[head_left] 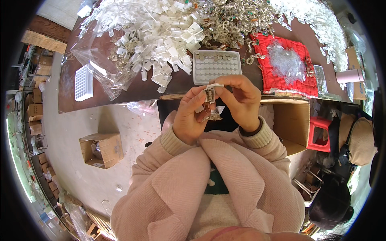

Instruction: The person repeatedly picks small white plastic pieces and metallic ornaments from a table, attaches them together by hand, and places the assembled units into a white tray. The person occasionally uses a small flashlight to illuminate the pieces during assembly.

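Observation:
Just past the table's front edge, my left hand (189, 116) grips a small battery case (210, 95) between thumb and fingers. Its inner side faces up, with several round shapes in a row. Thin wire runs down from it to a bundled coil of wire (214, 115) by my left fingers. My right hand (244, 105) pinches a white plastic piece (216, 85) at the case's top end; whether the two are joined I cannot tell. Beyond my hands lies a white compartment tray (196, 71) with several coin cells (225, 57) along its far side.
A heap of white plastic cases (169, 50) and a tangle of wire coils (235, 24) cover the far table. On the right, a red cloth (263, 48) bears clear plastic bits (285, 64). Cardboard boxes (110, 149) (295, 120) and a red stool (320, 124) stand below. Another person (333, 201) is at right.

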Available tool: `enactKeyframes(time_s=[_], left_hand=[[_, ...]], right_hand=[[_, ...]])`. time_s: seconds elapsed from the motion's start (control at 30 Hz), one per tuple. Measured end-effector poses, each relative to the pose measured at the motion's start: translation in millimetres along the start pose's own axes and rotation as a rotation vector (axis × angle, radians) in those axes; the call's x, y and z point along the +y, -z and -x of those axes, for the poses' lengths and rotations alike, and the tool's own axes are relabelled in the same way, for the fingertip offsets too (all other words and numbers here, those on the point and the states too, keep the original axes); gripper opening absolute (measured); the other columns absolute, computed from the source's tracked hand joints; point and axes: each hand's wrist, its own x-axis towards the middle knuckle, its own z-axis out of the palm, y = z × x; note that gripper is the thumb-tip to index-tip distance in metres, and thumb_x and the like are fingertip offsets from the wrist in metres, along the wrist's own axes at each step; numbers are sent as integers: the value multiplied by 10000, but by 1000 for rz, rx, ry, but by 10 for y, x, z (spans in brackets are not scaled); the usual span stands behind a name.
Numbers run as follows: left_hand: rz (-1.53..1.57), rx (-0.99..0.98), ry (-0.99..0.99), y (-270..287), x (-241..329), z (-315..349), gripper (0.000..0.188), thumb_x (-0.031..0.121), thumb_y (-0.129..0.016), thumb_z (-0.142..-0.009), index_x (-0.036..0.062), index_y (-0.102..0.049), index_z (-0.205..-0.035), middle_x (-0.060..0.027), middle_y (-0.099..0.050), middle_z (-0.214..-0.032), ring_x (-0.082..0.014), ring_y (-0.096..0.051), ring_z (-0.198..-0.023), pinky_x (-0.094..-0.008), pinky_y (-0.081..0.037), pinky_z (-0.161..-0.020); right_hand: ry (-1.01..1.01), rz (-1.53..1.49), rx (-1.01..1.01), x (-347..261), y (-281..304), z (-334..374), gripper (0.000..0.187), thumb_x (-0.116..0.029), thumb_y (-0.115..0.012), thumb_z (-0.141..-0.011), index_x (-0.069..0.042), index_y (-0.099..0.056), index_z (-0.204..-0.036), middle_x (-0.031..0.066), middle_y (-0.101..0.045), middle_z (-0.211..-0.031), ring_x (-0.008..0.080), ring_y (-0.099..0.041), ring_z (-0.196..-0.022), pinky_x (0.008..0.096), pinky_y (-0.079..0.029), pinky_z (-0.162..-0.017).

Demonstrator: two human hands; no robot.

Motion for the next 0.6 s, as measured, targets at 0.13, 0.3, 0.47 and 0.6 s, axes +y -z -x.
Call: enactKeyframes(time_s=[0.13,0.3,0.47,0.6], left_hand=[[49,-51,18,-14,-17,-2,264,224,-633,-990,47,-614,-1184,-31,-642,-989,-83,-565,-800,-154,-338,-517],[-39,81,13,-103,-71,3,295,272,-608,-1001,133,-576,-1258,37,-619,-1020,-27,-488,-698,-189,-353,-522],[27,114,55,-118,-102,-1,340,343,-611,-1003,154,-564,-1282,51,-623,-1044,-23,-501,-718,-183,-362,-530],[42,64,35,-25,-181,-19,372,363,-608,-1003,158,-543,-1306,35,-620,-1069,-35,-512,-749,-189,-390,-561]], right_hand=[[288,242,-150,-19,76,-10,276,87,-740,-755,-7,-716,-1013,151,-706,-1051,270,-691,-969,335,-551,-837],[382,335,-159,-18,73,-13,291,88,-750,-735,-6,-711,-1008,134,-699,-1083,273,-674,-1001,346,-543,-858],[445,399,-115,17,25,4,314,103,-720,-737,-11,-693,-1027,134,-691,-1072,296,-667,-993,360,-540,-862],[429,353,-100,60,24,20,326,99,-698,-747,-15,-686,-1052,147,-688,-1090,315,-661,-1004,378,-535,-873]])
